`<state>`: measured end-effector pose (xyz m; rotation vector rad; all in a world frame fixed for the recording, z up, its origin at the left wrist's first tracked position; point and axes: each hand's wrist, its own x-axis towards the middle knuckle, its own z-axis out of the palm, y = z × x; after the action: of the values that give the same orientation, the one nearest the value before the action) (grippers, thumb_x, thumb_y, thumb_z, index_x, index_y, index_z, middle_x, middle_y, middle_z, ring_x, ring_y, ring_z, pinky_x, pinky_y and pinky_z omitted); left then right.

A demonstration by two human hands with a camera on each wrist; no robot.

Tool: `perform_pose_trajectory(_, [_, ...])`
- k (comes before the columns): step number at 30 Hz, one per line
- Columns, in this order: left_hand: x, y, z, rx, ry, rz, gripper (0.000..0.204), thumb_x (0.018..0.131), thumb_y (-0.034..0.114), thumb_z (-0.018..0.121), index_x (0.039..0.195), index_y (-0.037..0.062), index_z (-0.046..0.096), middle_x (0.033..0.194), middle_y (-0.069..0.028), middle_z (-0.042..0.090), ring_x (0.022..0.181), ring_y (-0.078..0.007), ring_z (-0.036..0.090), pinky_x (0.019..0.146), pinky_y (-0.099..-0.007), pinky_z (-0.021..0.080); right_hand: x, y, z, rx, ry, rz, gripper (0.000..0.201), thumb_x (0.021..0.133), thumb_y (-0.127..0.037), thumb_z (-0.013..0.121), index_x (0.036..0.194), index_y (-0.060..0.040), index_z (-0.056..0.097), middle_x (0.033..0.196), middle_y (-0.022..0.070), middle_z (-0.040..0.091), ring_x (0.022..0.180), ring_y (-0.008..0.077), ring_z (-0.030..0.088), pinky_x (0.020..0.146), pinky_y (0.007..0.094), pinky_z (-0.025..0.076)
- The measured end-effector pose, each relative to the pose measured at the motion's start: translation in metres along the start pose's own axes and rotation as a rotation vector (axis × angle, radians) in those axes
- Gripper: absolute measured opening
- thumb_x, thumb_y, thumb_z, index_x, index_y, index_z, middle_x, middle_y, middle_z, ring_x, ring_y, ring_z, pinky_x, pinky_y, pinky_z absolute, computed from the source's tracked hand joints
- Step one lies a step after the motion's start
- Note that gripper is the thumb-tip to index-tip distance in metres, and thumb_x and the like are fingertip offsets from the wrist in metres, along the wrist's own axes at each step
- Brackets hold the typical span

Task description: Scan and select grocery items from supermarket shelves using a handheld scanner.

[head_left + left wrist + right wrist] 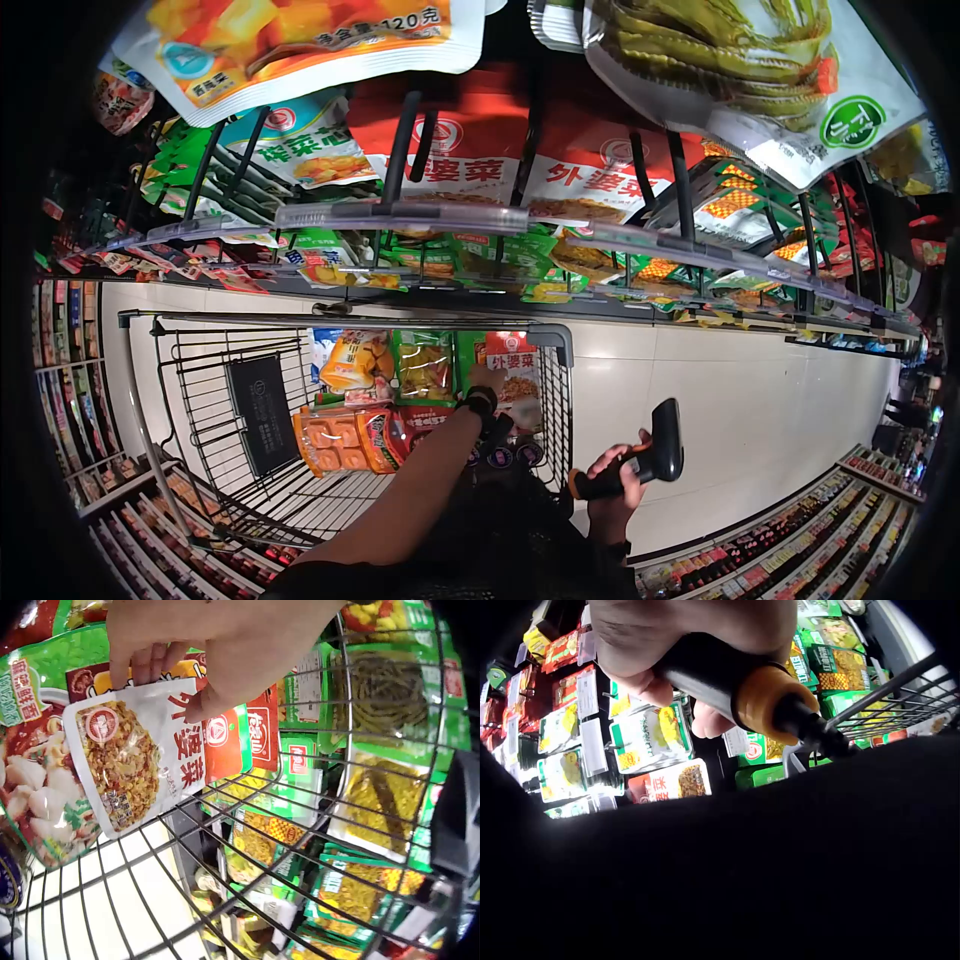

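Note:
In the cart, my left hand (488,380) pinches the top edge of a red and white packet (516,388). Seen from the left wrist, the thumb and fingers of this hand (217,645) grip the packet (124,761), which lies tilted against a green pouch (45,772) and above the cart's wire mesh. Outside the cart, my right hand (622,495) is wrapped round the handle of a black handheld scanner (664,450). The right wrist view has the hand (697,634) curled round the black handle (709,675), which has an orange ring near its end.
The wire cart (205,400) also holds an orange multipack (345,440), a yellow-orange bag (355,360) and a green packet (425,365). Hanging racks of packets (440,160) rise just beyond it. Pale floor tiles (720,400) run to the right, with another shelf row (790,550) behind.

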<state>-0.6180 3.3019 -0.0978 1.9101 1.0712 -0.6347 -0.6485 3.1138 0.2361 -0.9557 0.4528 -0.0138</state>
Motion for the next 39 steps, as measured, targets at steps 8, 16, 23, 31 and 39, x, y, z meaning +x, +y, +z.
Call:
perform_pose_trajectory(8, [-0.045,0.036,0.001,-0.265,-0.197,-0.037,0.046,0.073,0.04,0.065,0.101,0.0031,0.062,0.097,-0.0169,0.064,0.086,-0.03,0.061,0.077,-0.0415,0.048,0.008,-0.004,0.0,-0.036,0.012,0.031,0.061,0.078,-0.014,0.059,0.129,-0.001,0.027,0.081,0.0123,0.054,0.062,0.0194,0.056,0.053,0.0303,0.048])
perform_pose_trajectory(16, [-0.071,-0.002,-0.096,-0.977,-0.485,0.295,0.032,0.087,0.018,0.058,0.115,0.0044,0.053,0.107,-0.0057,0.06,0.096,-0.0165,0.057,0.086,-0.0327,0.044,0.014,-0.008,0.009,-0.143,-0.217,0.068,0.058,0.079,-0.013,0.055,0.129,-0.0024,0.028,0.083,0.0118,0.052,0.066,0.0187,0.054,0.059,0.0318,0.048])
perform_pose_trajectory(23, [-0.178,0.03,-0.232,-1.229,-0.638,0.294,0.029,0.087,0.004,0.053,0.116,0.0009,0.051,0.11,-0.0096,0.06,0.101,-0.0179,0.057,0.088,-0.0326,0.046,-0.019,0.031,0.044,-0.275,-0.517,0.189,0.039,0.079,0.002,0.052,0.118,0.002,0.048,0.113,0.0094,0.055,0.101,0.0177,0.053,0.09,0.0294,0.04])
perform_pose_trajectory(31, [-0.246,0.082,-0.258,-1.459,-0.49,0.512,0.019,0.093,0.024,0.047,0.096,0.0062,0.05,0.084,-0.0017,0.056,0.076,-0.0115,0.054,0.068,-0.0252,0.044,-0.066,0.013,0.081,-0.215,-0.763,0.272,0.061,0.076,0.01,0.053,0.133,-0.0013,0.034,0.133,0.0115,0.042,0.119,0.0204,0.044,0.097,0.0301,0.035])
perform_pose_trajectory(39, [-0.278,0.119,-0.293,-1.605,-1.539,0.733,0.024,0.089,0.018,0.045,0.067,0.0132,0.035,0.061,0.0056,0.029,0.054,-0.0076,0.03,0.052,-0.0204,0.028,-0.127,-0.033,0.116,-0.494,-1.114,0.258,0.045,0.075,0.005,0.062,0.118,-0.0007,0.049,0.108,0.0083,0.059,0.099,0.0159,0.056,0.088,0.0301,0.042])
